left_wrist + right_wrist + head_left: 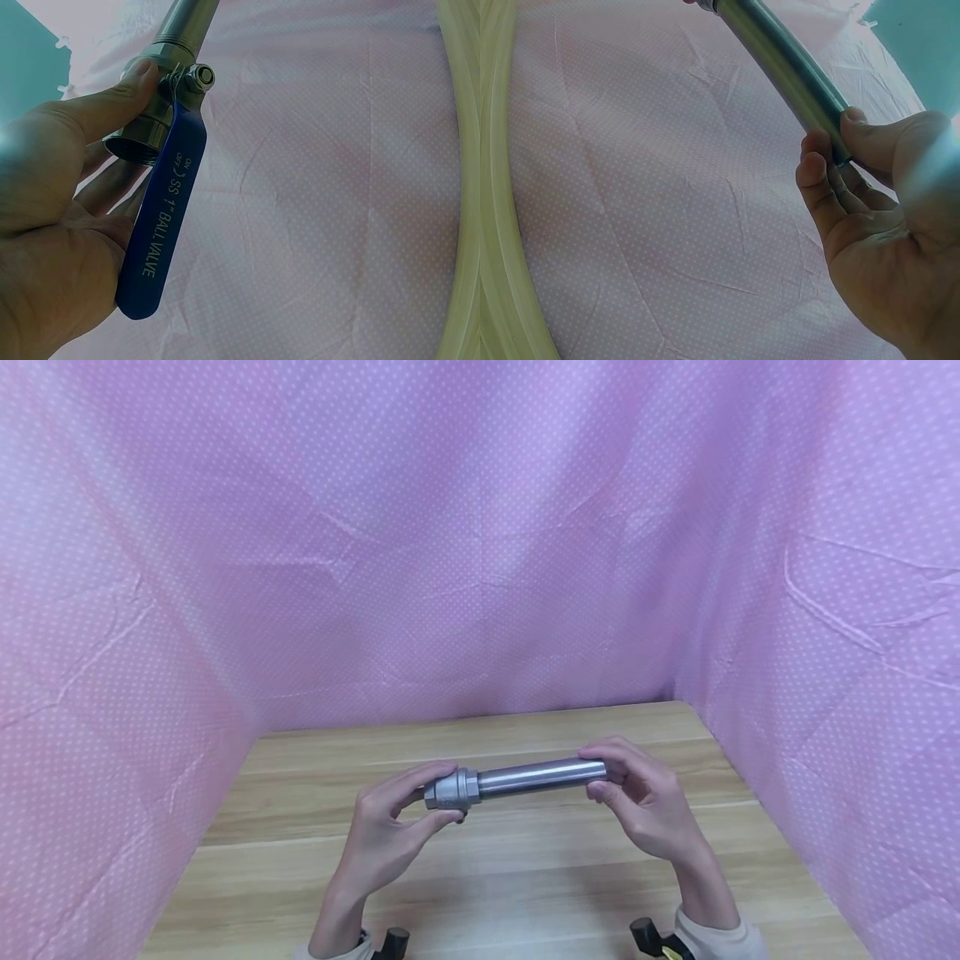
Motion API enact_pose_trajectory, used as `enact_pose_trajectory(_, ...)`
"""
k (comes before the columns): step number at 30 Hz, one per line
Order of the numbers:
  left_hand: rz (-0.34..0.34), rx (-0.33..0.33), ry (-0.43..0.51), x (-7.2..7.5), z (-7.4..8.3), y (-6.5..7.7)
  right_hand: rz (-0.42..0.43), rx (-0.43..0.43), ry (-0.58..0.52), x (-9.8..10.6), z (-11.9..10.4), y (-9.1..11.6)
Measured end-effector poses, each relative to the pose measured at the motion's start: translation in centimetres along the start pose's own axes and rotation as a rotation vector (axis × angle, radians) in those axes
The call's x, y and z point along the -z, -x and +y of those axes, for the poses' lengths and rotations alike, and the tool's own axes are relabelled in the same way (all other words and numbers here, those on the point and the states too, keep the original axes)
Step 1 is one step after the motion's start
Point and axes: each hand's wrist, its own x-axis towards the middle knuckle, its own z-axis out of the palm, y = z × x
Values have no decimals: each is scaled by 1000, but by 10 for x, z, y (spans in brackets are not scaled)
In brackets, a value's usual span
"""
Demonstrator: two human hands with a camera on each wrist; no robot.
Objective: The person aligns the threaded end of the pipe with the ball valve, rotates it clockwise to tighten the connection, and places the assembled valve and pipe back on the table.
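Note:
A steel ball valve is joined to one end of a shiny metal pipe, and the pair is held up over the table, nearly level. My left hand grips the valve body between thumb and fingers. In the left wrist view the valve's blue lever handle, printed "SS 1" BALL VALVE", runs back along the palm, and the valve's open threaded end faces the hand. At the pipe's far end, my right hand pinches it between thumb and fingertips; the right wrist view shows the pipe slanting away from that hand.
Beneath the hands lies a light wood-grain table. Pink cloth with white dots hangs behind it and along both sides. Dark wrist mounts show by the sleeves at the bottom.

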Motion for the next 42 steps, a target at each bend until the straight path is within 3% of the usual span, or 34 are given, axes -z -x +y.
enact_pose_trajectory(13,2,0,4,0,-1,1,-2,-63,41,0,-2,1)
enact_pose_trajectory(25,2,-1,1,-1,-1,1,-46,-11,-60,-1,-2,0)
enact_pose_trajectory(42,0,3,7,-2,-1,1,-13,-17,39,1,-2,0)
